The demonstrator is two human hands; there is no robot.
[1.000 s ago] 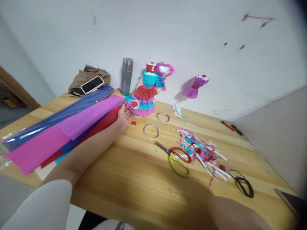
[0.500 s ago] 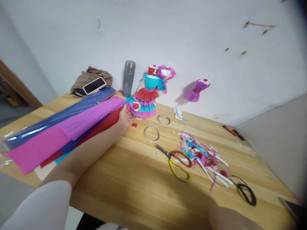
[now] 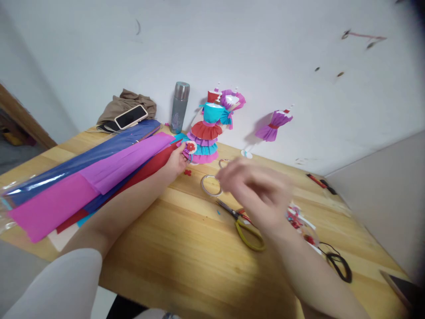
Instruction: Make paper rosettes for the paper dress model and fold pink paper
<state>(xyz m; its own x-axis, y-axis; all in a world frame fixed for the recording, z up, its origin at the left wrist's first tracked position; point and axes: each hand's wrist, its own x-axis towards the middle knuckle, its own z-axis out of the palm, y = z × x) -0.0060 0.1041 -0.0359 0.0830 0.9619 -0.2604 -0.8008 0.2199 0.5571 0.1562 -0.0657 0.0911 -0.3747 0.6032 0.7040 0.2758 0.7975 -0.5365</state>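
Note:
My left hand [image 3: 178,160] is at the near side of the tiered paper dress [image 3: 205,130], its thumb and fingers closed at the edge of a round paper flower [image 3: 191,147] with a red centre. That dress has turquoise, red, purple and pink ruffles. Blurred by motion, my right hand [image 3: 254,188] hangs above the table, over the scissors [image 3: 249,237] and near a silvery wire ring [image 3: 211,186]; whether its fingers hold anything does not show. A small red paper flower cutout [image 3: 187,173] lies below my left hand.
Rolled crepe paper [image 3: 126,161], a phone [image 3: 131,116] on brown cloth [image 3: 114,104] and a grey flask [image 3: 179,108] are left. A purple paper dress [image 3: 275,126] leans on the wall. Paper scraps [image 3: 300,221] and black-handled thread snips [image 3: 341,268] lie right.
My right hand has risen from the lower right edge and swung in over the scissors and scraps. My left hand's fingers have closed in at the round paper flower.

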